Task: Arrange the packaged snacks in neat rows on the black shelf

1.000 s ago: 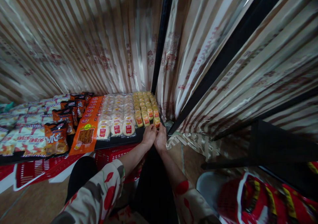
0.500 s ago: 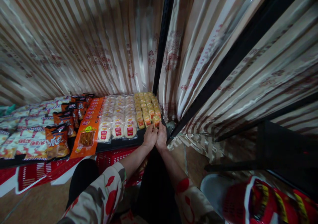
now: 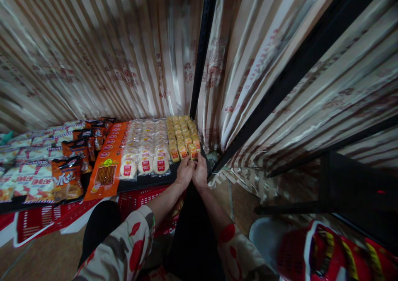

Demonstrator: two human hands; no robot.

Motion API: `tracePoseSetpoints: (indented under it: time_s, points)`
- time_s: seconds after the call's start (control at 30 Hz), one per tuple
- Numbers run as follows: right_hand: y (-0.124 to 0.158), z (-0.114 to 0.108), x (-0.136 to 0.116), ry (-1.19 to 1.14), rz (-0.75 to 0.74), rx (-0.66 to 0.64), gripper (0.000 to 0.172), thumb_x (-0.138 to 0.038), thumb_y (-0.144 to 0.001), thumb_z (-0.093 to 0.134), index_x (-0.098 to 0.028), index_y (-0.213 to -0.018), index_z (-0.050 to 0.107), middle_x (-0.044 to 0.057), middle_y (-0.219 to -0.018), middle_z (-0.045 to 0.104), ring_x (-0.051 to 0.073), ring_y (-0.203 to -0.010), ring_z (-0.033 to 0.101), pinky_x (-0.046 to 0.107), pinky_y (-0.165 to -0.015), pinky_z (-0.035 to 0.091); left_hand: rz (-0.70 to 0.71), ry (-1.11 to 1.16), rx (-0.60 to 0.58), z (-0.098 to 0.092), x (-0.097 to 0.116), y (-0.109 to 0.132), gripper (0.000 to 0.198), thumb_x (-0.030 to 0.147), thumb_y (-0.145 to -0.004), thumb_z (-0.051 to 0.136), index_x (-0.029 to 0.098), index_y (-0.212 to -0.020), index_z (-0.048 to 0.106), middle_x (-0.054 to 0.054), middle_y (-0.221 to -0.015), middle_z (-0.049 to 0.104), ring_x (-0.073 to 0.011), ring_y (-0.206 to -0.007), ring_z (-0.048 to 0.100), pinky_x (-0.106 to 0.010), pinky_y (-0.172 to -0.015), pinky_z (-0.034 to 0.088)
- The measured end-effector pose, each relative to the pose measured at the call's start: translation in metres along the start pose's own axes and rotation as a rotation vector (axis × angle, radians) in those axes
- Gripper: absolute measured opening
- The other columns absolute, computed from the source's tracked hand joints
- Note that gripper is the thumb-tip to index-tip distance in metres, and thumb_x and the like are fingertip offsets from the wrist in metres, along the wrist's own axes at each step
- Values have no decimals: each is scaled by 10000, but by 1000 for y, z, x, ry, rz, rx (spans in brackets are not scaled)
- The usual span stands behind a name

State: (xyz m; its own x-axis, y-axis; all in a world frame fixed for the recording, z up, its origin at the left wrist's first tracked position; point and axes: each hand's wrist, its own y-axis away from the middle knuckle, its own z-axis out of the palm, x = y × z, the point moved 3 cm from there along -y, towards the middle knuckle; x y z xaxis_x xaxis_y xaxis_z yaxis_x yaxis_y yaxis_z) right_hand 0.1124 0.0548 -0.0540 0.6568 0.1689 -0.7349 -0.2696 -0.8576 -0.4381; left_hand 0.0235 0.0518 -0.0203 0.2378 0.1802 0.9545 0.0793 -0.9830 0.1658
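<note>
My left hand [image 3: 185,171] and my right hand [image 3: 200,171] meet at the front right corner of a black shelf [image 3: 137,184]. Their fingers are closed at the lower end of a small yellow snack packet [image 3: 192,149], the front one of its row. My fingertips are partly hidden behind the hands. Rows of the same yellow packets [image 3: 179,127] stand behind and to the left of it. Farther left are rows of round white crackers [image 3: 146,164] in clear wrappers with red labels.
Orange stick-snack bags [image 3: 105,175], brown-orange bags [image 3: 66,179] and white bags [image 3: 34,183] fill the shelf's left side. Black metal posts [image 3: 203,52] rise before a striped curtain [image 3: 139,57]. Red baskets [image 3: 40,223] sit below; red packages [image 3: 329,252] lie at lower right.
The view has shifted slightly, so the shelf and goods sit a little farther left. Both hands remain at the same yellow packet, with their fingers slightly rearranged.
</note>
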Motion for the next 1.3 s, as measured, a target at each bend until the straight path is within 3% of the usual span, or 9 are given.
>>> tracePoseSetpoints:
  time_s: [0.13,0.33,0.53,0.77,1.3]
  points:
    - [2,-3,-4,-70,-29,33,456,-133,-789,379,-130,-1235,473,147,-1148,521,213,-1083,501,401,-905,477,30,-23,9,0,-3,-2,314,203,-830,458,153,-1101,607,-71,-1235,585,-178,-1168,508,-310,-1060,309]
    - [4,-7,-9,-55,-90,19,273,-124,-790,383,-160,-955,598,123,-1100,528,208,-1050,507,413,-937,451,100,-70,15,-3,1,-2,269,174,-824,446,183,-1007,643,-43,-1161,621,-157,-1110,538,-296,-1031,346]
    - [5,-4,-9,-9,-123,27,360,-105,-780,382,-137,-1068,597,132,-1132,517,207,-1076,494,394,-955,440,133,-148,94,-12,0,3,257,167,-807,474,188,-1015,624,-53,-1092,621,-172,-1058,547,-328,-995,382]
    - [5,-1,-9,58,-134,10,410,-96,-757,402,-135,-1115,598,134,-1162,536,227,-1096,476,415,-950,430,116,-237,236,-27,-3,9,333,139,-801,449,151,-1118,550,-106,-1126,549,-206,-1127,483,-362,-1003,371]
    - [6,-3,-10,78,-155,-16,429,-87,-759,406,-150,-1140,592,115,-1198,536,217,-1085,488,398,-947,421,143,-274,199,-31,-3,5,324,139,-807,437,142,-1098,580,-113,-1165,542,-198,-1117,506,-343,-1023,367]
